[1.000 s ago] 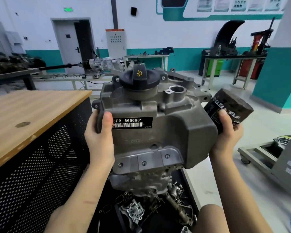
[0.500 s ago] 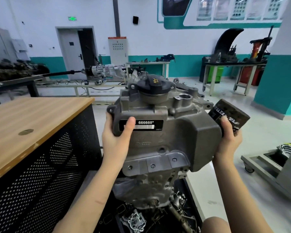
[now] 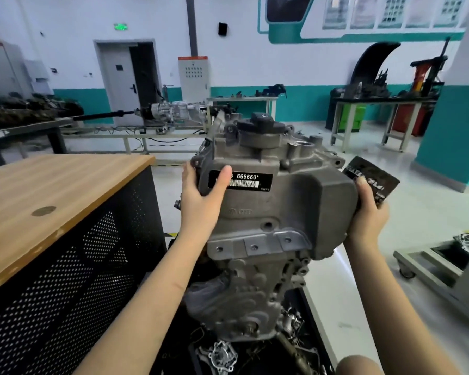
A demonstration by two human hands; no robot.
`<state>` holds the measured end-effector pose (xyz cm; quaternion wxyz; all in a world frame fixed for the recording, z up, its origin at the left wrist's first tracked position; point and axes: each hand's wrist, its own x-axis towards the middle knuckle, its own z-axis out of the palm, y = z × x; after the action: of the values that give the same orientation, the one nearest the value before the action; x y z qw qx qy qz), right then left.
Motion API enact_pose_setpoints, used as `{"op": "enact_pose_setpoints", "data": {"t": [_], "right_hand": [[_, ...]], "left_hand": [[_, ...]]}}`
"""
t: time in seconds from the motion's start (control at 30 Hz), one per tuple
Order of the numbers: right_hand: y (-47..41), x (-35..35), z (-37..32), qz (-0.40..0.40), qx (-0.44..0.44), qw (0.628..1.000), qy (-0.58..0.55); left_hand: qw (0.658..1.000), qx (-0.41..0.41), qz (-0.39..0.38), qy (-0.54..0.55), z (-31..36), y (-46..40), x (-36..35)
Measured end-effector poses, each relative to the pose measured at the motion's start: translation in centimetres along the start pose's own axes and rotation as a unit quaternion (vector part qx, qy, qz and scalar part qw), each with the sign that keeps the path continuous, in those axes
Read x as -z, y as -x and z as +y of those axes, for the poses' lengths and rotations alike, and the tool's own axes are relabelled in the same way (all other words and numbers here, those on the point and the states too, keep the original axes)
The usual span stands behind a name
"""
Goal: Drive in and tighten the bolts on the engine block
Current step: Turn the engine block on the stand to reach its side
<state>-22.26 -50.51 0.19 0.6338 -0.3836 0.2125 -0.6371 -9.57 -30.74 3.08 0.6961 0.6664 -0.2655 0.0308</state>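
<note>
A grey cast engine block [image 3: 268,212] stands upright in front of me, with a black oil filler cap [image 3: 263,125] on top and a black label plate reading 666660 on its face. My left hand [image 3: 201,196] grips the block's upper left edge, thumb lying across the label. My right hand [image 3: 368,215] holds the right side, fingers wrapped around a dark cylindrical oil filter [image 3: 371,180] that juts out there. Three small bolt heads [image 3: 253,247] sit in a bracket low on the front face. No tool is in either hand.
A wooden-topped cabinet with black perforated sides [image 3: 65,239] stands close on my left. A black tray of loose metal parts [image 3: 222,355] lies under the block. A low wheeled cart [image 3: 431,266] sits at right. Workbenches and a gearbox [image 3: 173,112] line the far wall.
My view has lifted and the block now sits farther from me and more to the right. My left thumb has slid from the block's edge onto the label. My right hand keeps its hold.
</note>
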Motion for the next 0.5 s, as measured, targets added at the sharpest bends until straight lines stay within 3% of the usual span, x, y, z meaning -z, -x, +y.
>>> {"op": "enact_pose_setpoints", "data": {"t": [0.1,0.5], "right_hand": [[0.1,0.0,0.0,0.000,0.000,1.000,-0.003],[1.0,0.6,-0.5,0.015,-0.012,1.000,-0.017]], "left_hand": [[0.999,-0.045,0.009,0.012,-0.6,-0.4,-0.3],[0.998,-0.041,0.014,0.048,-0.6,-1.0,0.3]]}}
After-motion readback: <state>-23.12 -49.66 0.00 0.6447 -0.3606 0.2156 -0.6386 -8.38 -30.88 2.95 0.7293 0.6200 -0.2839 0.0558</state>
